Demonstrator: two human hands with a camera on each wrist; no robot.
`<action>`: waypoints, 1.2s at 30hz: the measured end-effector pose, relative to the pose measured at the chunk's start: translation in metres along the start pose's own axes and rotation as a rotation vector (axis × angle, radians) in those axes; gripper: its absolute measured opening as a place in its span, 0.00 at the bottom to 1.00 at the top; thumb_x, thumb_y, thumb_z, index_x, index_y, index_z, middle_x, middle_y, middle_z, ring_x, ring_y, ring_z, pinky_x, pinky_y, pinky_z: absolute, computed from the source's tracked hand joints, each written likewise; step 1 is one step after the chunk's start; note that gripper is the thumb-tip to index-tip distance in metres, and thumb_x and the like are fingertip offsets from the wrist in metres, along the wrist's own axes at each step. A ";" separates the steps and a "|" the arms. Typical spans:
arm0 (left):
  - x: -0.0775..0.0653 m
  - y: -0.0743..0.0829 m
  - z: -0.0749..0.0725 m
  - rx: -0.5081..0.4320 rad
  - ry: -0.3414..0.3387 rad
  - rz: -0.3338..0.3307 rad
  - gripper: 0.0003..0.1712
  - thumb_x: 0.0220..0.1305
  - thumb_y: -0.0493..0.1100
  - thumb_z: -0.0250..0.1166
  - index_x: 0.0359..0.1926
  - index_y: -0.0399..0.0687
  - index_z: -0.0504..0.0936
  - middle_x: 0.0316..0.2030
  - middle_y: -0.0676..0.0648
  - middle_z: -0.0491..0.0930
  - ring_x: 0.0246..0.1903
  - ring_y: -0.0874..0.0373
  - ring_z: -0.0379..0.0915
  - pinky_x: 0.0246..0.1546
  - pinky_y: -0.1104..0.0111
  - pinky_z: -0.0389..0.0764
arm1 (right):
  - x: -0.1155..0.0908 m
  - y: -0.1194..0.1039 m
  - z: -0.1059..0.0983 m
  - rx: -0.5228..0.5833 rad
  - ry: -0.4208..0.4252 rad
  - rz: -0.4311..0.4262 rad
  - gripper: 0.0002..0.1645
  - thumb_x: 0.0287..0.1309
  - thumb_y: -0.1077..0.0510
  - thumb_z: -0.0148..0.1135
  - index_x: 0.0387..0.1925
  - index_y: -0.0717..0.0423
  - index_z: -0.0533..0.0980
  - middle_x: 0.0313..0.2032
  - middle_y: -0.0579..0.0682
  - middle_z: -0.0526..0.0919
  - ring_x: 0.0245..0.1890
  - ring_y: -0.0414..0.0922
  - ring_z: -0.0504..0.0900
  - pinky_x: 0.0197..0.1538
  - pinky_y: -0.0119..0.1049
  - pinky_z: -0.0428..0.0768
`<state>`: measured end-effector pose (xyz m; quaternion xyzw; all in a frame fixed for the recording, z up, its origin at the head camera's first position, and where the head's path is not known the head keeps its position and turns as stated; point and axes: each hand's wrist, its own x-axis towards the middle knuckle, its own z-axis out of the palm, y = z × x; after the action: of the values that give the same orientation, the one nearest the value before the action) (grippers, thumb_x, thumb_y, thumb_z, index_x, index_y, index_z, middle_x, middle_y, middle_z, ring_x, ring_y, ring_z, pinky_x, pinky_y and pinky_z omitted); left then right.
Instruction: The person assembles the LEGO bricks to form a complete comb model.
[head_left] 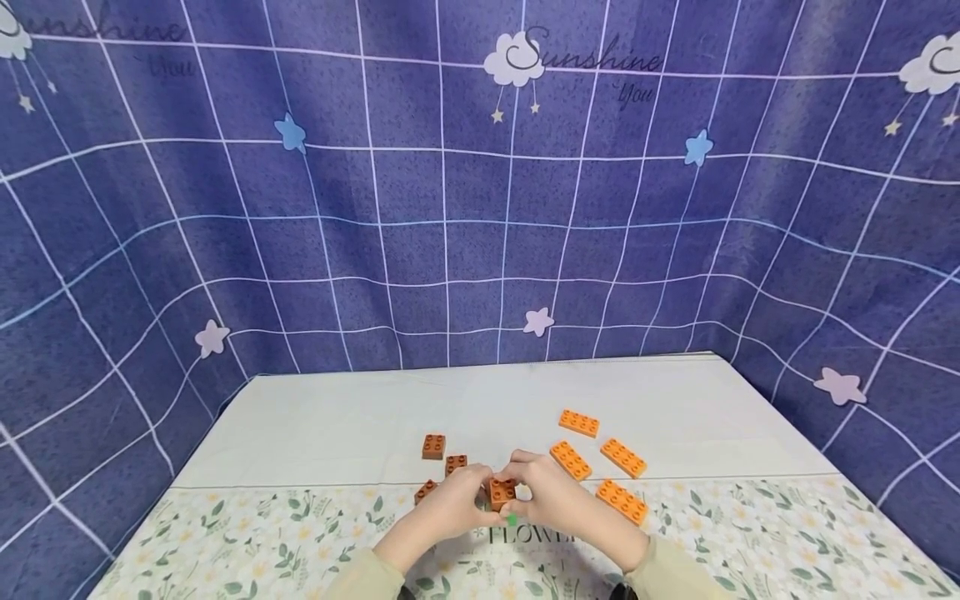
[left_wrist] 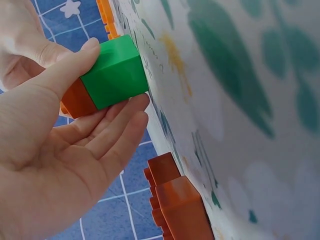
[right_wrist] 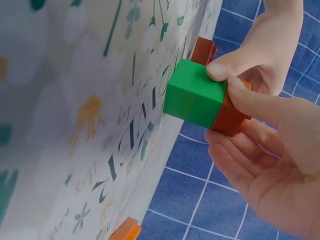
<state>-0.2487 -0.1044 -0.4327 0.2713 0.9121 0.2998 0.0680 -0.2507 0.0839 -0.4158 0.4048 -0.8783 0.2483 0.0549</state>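
A reddish-brown toy building brick (head_left: pixel 502 493) sits studs up on a taller green brick (left_wrist: pixel 116 70), the two in contact at the middle front of the table. My left hand (head_left: pixel 455 502) holds the green brick, its thumb on one side and fingers on the other. The brown brick (right_wrist: pixel 231 112) is pinched between thumb and fingers of my right hand (head_left: pixel 551 497). In the head view the hands cover most of the green one, leaving a small patch. Whether the bricks are fully pressed together cannot be told.
Several loose brown bricks (head_left: pixel 433 447) lie just left of the hands, one partly behind the left hand. On the right lie several flat orange bricks (head_left: pixel 579 422). A flower-print cloth (head_left: pixel 255 533) covers the near table, and a blue checked curtain (head_left: pixel 480 250) hangs behind.
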 end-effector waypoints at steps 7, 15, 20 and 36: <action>0.000 0.002 -0.002 0.045 0.025 0.001 0.30 0.52 0.55 0.71 0.52 0.44 0.76 0.46 0.48 0.78 0.38 0.60 0.74 0.35 0.70 0.78 | 0.002 0.000 0.000 -0.001 -0.002 0.008 0.15 0.50 0.57 0.70 0.42 0.57 0.81 0.35 0.45 0.79 0.32 0.39 0.78 0.31 0.19 0.75; 0.000 0.003 -0.002 -0.032 0.031 -0.011 0.25 0.51 0.52 0.72 0.45 0.44 0.78 0.35 0.52 0.77 0.31 0.63 0.72 0.29 0.75 0.74 | 0.001 0.002 -0.002 0.068 -0.022 0.033 0.18 0.49 0.58 0.71 0.44 0.55 0.80 0.37 0.45 0.81 0.35 0.36 0.78 0.37 0.28 0.81; 0.000 0.004 -0.001 -0.066 0.041 -0.025 0.19 0.49 0.51 0.73 0.38 0.47 0.78 0.29 0.55 0.75 0.28 0.64 0.68 0.27 0.75 0.71 | 0.000 0.006 -0.004 0.121 -0.064 0.080 0.18 0.49 0.57 0.71 0.44 0.53 0.79 0.39 0.43 0.80 0.38 0.37 0.78 0.41 0.31 0.81; 0.001 0.003 0.001 -0.051 0.034 -0.058 0.23 0.47 0.51 0.74 0.40 0.46 0.78 0.33 0.54 0.77 0.34 0.61 0.75 0.33 0.71 0.78 | -0.012 0.019 -0.017 0.123 -0.097 0.094 0.21 0.52 0.54 0.69 0.47 0.57 0.78 0.42 0.50 0.81 0.44 0.47 0.80 0.47 0.41 0.82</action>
<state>-0.2478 -0.1016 -0.4318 0.2376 0.9127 0.3254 0.0681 -0.2584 0.1107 -0.4116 0.3771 -0.8812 0.2841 -0.0242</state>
